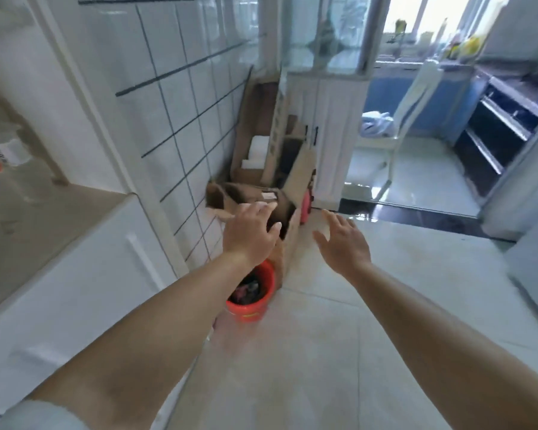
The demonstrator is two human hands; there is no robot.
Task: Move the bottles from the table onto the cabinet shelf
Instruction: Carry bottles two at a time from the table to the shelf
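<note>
Both my arms stretch forward over the floor. My left hand (250, 232) and my right hand (343, 242) are empty, with fingers spread and relaxed. At the far left edge, blurred clear bottles (3, 153) with white and red labels stand on the beige shelf (53, 218) of the white cabinet (75, 293). No table is in view.
A red bucket (250, 301) stands on the floor under my left wrist, beside open cardboard boxes (271, 181) against the tiled wall (180, 97). A white chair (401, 125) and a dark oven unit (503, 131) are in the kitchen beyond the doorway.
</note>
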